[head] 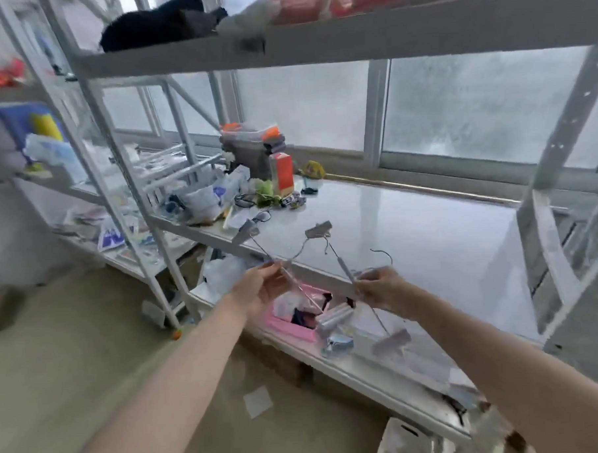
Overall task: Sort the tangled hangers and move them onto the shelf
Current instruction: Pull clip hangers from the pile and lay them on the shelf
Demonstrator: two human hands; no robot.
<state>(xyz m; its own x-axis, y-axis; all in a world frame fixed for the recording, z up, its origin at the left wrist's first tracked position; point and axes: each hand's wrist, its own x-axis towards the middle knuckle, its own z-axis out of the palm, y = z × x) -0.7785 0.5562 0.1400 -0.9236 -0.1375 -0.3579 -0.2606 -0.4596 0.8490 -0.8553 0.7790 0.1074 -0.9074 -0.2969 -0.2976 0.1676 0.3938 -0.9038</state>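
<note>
I hold two thin metal clip hangers in front of a white shelf (428, 234). My left hand (262, 289) is shut on one clip hanger (295, 281), whose bar slants from a grey clip (246, 230) at upper left down to a pale clip (334, 319) at lower right. My right hand (379, 288) is shut on a second clip hanger (342, 267), with a grey clip (318, 229) at its top and another clip (391, 342) at its bottom. Its wire hook (382, 253) curls above my right fingers. The frame is blurred, so whether the two hangers touch is unclear.
A heap of clutter (248, 187) with an orange box (282, 174) fills the shelf's far left. A pink box (291, 320) lies on the lower shelf below my hands. Clothes (158, 23) sit on the top shelf. A white upright (563, 180) stands at the right.
</note>
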